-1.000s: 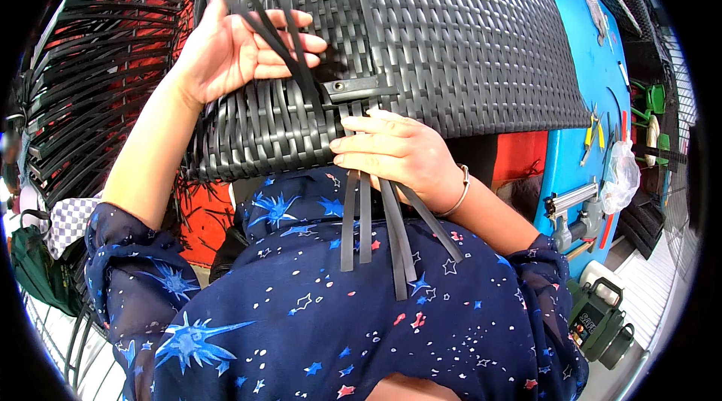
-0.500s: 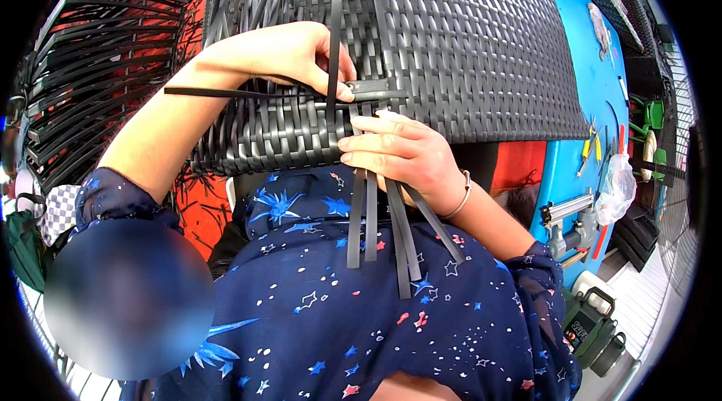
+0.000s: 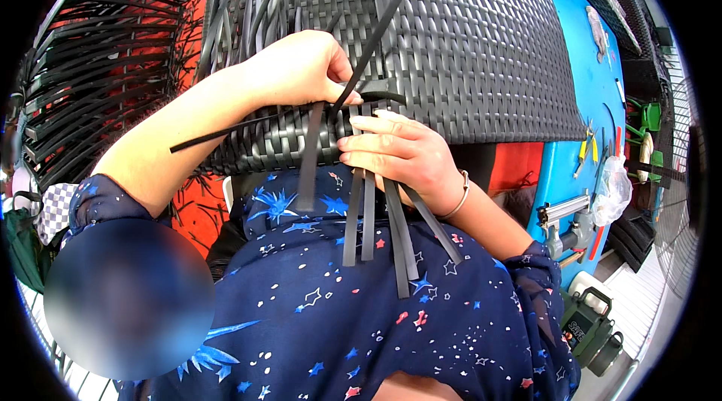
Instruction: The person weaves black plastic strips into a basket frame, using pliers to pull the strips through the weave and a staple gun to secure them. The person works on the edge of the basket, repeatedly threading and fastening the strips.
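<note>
A black woven wicker panel (image 3: 474,55) lies in front of me, and loose flat plastic strips come out of its near edge. With thumb and fingers pinched, my left hand (image 3: 320,70) holds a black strip at this edge. One upright strip (image 3: 382,25) leans up to the right beside its fingers, and another strip (image 3: 309,164) hangs down below it. My right hand (image 3: 398,149) lies across the near edge, fingers close together and pressed over several hanging strips (image 3: 368,217). Its thumb is mostly hidden.
At the left, many black strips (image 3: 113,40) fan out over a red surface (image 3: 197,213). A blue table (image 3: 560,175) on the right carries yellow-handled snips (image 3: 588,147), a clear plastic bag (image 3: 613,194) and metal fittings. A green case (image 3: 590,326) stands at the lower right.
The upright strip has tilted from vertical to the right. A strip now hangs below my left hand, and the strip crossing my left forearm slopes lower. My right hand stays in place.
</note>
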A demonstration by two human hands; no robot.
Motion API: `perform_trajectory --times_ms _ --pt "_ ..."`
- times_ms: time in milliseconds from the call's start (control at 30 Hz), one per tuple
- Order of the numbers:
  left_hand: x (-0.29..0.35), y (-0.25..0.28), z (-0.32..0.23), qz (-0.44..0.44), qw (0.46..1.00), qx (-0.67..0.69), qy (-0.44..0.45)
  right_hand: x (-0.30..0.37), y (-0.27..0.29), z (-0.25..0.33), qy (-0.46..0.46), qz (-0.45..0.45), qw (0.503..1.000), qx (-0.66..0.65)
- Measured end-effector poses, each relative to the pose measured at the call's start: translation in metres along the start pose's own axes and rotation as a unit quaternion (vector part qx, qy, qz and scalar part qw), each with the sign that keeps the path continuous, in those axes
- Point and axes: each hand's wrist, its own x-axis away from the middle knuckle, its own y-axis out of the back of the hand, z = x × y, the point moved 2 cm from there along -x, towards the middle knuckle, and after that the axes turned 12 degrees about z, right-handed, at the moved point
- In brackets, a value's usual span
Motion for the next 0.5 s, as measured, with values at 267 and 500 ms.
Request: perform_trajectory --times_ms 267,500 --pt "0.007 -0.021 -0.009 -0.163 0.985 -0.063 0.001 -0.004 0.002 0.005 -0.001 0.020 1.000 0.021" --pt "0.011 -0.031 0.002 -0.223 0.967 -0.110 -0.058 -0.010 0.040 -0.005 -0.037 -0.070 0.993 0.085"
